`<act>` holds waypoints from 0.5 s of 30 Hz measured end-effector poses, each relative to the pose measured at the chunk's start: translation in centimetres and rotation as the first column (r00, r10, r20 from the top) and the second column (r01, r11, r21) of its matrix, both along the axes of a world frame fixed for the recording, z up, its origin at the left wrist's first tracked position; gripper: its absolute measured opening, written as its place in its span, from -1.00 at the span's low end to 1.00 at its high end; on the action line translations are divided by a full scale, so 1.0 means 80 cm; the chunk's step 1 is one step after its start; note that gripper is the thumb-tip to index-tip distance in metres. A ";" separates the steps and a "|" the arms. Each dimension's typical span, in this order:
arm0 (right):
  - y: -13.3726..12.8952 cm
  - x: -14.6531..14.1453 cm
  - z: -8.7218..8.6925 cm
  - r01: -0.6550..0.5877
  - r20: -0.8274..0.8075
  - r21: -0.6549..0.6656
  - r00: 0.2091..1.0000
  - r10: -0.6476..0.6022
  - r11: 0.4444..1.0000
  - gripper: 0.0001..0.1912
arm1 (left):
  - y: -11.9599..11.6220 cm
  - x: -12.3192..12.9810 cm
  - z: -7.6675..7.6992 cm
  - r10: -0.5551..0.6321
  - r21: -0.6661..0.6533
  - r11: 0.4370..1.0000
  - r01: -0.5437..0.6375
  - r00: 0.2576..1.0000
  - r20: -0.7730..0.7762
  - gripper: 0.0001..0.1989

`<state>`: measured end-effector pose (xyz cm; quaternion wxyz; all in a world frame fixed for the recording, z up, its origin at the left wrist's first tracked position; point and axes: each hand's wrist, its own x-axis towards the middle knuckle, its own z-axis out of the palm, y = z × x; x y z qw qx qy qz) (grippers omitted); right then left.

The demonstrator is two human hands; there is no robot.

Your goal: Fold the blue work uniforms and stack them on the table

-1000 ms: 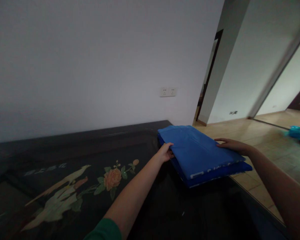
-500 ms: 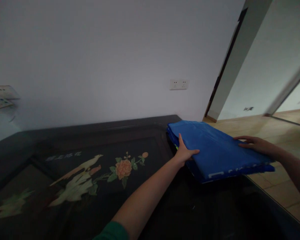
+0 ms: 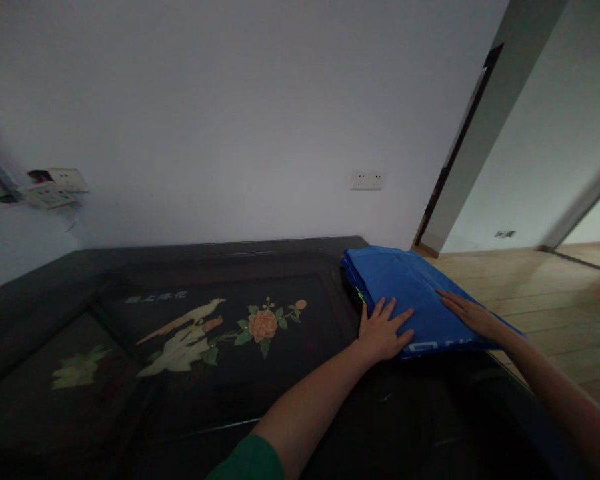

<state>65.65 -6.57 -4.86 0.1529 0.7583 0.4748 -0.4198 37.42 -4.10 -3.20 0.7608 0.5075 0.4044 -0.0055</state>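
Observation:
A folded blue cloth (image 3: 405, 277), stacked in layers with white lettering along its near edge, lies at the right end of a dark glossy table (image 3: 300, 393). My left hand (image 3: 384, 331) rests on the cloth's near left corner with fingers spread. Lying flat across the top on the right is my right hand (image 3: 467, 313), its fingers stretched out. Both palms touch the cloth from above; neither grips it. A bit of yellow-green shows between the layers at the left side.
The tabletop carries a picture of birds and a pink flower (image 3: 263, 325). Behind it stands a white wall with a socket plate (image 3: 367, 180). More sockets (image 3: 55, 190) are at the far left. Tiled floor (image 3: 545, 293) lies beyond the table's right edge.
Both hands have gone from the cloth's sides onto its top. The left fingers are now spread, the right hand has moved inward, and the cloth looks flatter. The view has shifted slightly.

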 end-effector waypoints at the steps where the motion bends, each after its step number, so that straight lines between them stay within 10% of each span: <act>1: -0.005 -0.002 0.003 -0.010 -0.006 -0.041 1.000 0.009 0.999 -0.59 | -0.004 0.000 0.000 -0.011 -0.006 1.000 0.011 1.000 -0.009 -0.50; 8: 0.049 -0.049 0.060 -0.043 0.214 0.144 0.977 0.012 0.989 -0.57 | 0.028 -0.054 0.032 0.105 0.146 0.985 -0.092 0.991 -0.084 -0.54; 15: 0.104 -0.271 0.179 0.253 -0.227 0.460 0.960 -0.163 0.851 -0.72 | 0.064 -0.237 0.103 0.166 0.257 0.960 -0.108 0.962 -0.218 -0.71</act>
